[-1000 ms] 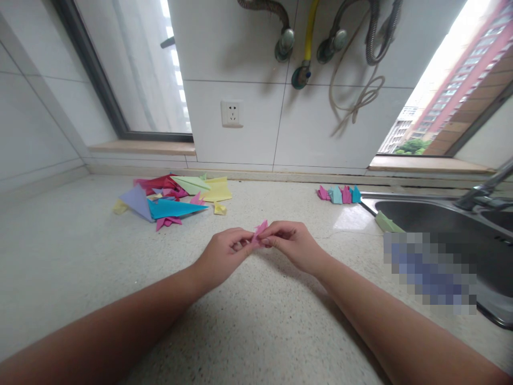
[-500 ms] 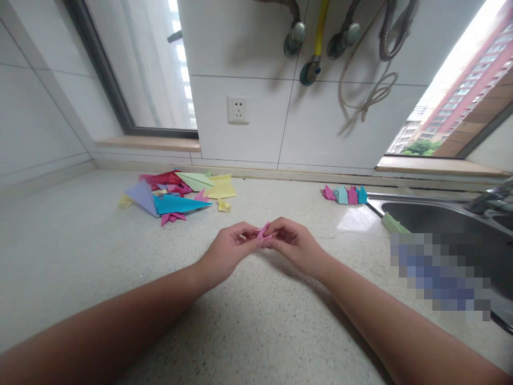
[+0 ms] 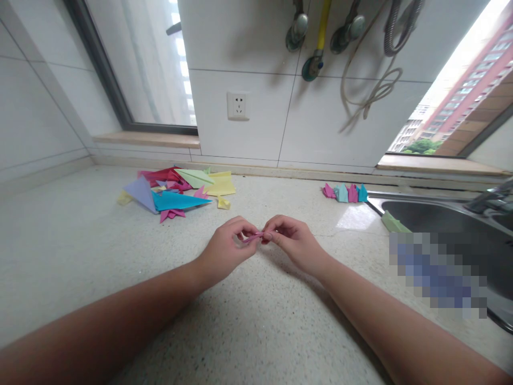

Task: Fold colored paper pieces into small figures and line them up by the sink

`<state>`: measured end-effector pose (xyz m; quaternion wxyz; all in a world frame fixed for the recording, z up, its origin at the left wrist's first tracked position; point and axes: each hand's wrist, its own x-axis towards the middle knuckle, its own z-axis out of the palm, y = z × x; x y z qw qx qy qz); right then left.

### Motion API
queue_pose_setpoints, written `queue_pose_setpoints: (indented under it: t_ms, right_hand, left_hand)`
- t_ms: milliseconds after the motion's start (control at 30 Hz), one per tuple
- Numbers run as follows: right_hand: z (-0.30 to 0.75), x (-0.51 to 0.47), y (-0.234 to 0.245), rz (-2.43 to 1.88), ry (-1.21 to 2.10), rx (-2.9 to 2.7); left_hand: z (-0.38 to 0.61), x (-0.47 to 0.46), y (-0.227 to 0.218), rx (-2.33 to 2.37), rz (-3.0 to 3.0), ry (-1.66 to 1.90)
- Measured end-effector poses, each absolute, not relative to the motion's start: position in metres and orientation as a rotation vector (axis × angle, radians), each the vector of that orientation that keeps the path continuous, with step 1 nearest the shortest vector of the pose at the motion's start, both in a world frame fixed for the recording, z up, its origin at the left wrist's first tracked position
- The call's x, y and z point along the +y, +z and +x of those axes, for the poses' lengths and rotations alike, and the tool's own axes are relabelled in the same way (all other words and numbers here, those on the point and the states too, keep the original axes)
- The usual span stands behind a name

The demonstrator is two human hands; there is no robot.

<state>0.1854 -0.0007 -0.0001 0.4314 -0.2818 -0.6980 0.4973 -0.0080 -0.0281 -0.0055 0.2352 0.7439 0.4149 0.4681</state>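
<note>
A small piece of folded pink paper (image 3: 256, 235) is pinched between both hands, above the middle of the speckled counter (image 3: 256, 331). My left hand (image 3: 228, 243) grips its left end with thumb and fingers. On the other end, my right hand (image 3: 292, 238) is closed, thumb lying along the paper. The paper shows as a thin strip, and the fingers hide much of it. Beyond my left hand lies a heap of folded papers, with a blue folded paper (image 3: 176, 201), a lavender folded paper (image 3: 140, 193) and a small yellow folded piece (image 3: 223, 202).
At the back right stands a row of several small pink and blue folded papers (image 3: 345, 193). A sink (image 3: 441, 214) is set into the counter at right, with a pale green folded paper (image 3: 395, 222) by its rim. A blurred patch (image 3: 436, 272) covers something there.
The pink paper has turned from a raised, angled shape to a flatter strip between my fingers. My hands stay in nearly the same place, and the camera view has shifted slightly.
</note>
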Motion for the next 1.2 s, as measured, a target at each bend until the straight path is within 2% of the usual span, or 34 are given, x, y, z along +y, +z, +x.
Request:
queue_pose_setpoints:
  t_ms: [167, 533, 933, 1200]
  right_hand:
    - [0.187, 0.002, 0.001, -0.653, 1.180, -1.813]
    - [0.196, 0.006, 0.004, -0.541, 1.294, -1.931]
    - [0.190, 0.003, -0.001, -0.682, 1.453, -1.742]
    - [0.192, 0.004, 0.001, -0.703, 1.257, -1.912]
  left_hand:
    - [-0.012, -0.026, -0.007, 1.092, 2.034, 1.268]
    - [-0.022, -0.019, -0.006, 0.900, 2.205, 1.238]
    - [-0.016, -0.023, -0.014, 1.072, 1.988, 1.145]
    - [-0.018, -0.022, -0.015, 1.077, 2.064, 1.155]
